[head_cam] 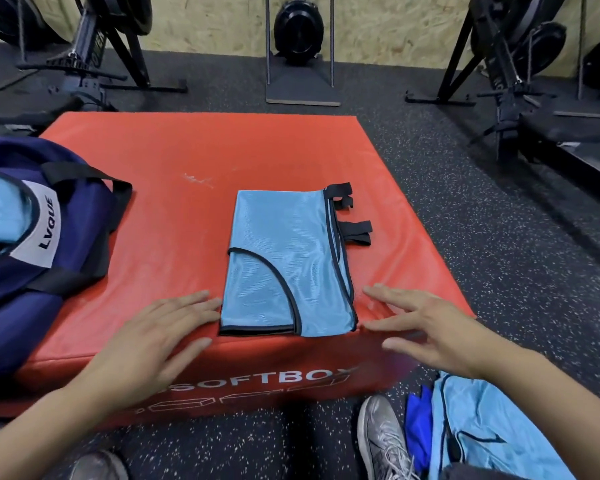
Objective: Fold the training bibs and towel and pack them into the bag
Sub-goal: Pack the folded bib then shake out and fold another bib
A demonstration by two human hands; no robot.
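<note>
Head view: folded light-blue bib (284, 261) laid flat on red foam box (174, 202), near front edge, black straps at right side. Left hand (153, 344) spread flat, fingertips touching bib's left edge, nothing gripped. Right hand (426, 327) fingers extended, blurred, beside bib's right corner, nothing held. Navy bag (66, 244) positioned at left on box, open, blue fabric inside. More bibs (482, 431) piled on floor, lower right, beside grey shoe (381, 441).

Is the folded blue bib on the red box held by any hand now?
No: the folded bib lies flat on the red box, with the left hand and right hand open beside it, gripping nothing.
</note>
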